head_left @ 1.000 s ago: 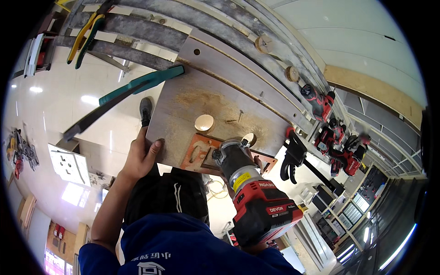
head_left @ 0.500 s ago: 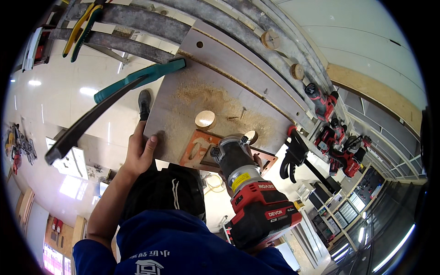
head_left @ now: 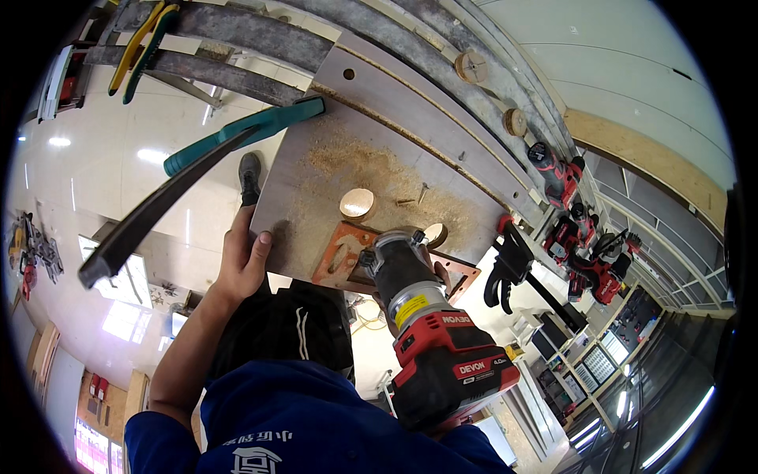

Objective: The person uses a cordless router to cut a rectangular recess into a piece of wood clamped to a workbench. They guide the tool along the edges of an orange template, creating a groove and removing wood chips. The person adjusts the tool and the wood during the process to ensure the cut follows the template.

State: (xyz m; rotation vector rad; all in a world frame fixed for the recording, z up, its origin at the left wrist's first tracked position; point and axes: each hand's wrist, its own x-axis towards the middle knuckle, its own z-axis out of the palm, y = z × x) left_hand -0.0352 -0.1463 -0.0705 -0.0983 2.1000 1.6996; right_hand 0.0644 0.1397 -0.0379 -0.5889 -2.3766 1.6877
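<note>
My left hand [head_left: 245, 265] grips the near left edge of a grey-faced board [head_left: 296, 193], thumb on top and fingers partly hidden below. A red and black cordless trim router [head_left: 430, 324] leans over the board's near edge, its battery end toward me. Behind it, my right hand [head_left: 444, 278] is mostly hidden; the few fingers showing wrap round the router body. Under the router's base lies an orange template plate [head_left: 339, 253]. Two round holes, a left one [head_left: 357, 204] and a right one [head_left: 434, 235], pierce the board, with sawdust [head_left: 359, 162] and a couple of screws [head_left: 422, 192] beyond them.
A teal-handled clamp [head_left: 237, 134] holds the board's left side, its bar jutting toward me. Another, black clamp [head_left: 513, 261] sits at the right corner. Pliers [head_left: 142, 51], round wooden discs [head_left: 472, 67] and red power tools [head_left: 559, 175] rest on the metal bench slats [head_left: 237, 35].
Board, clamps and template sit very slightly farther right in the view. Both hands keep their holds, and the router stays over the template.
</note>
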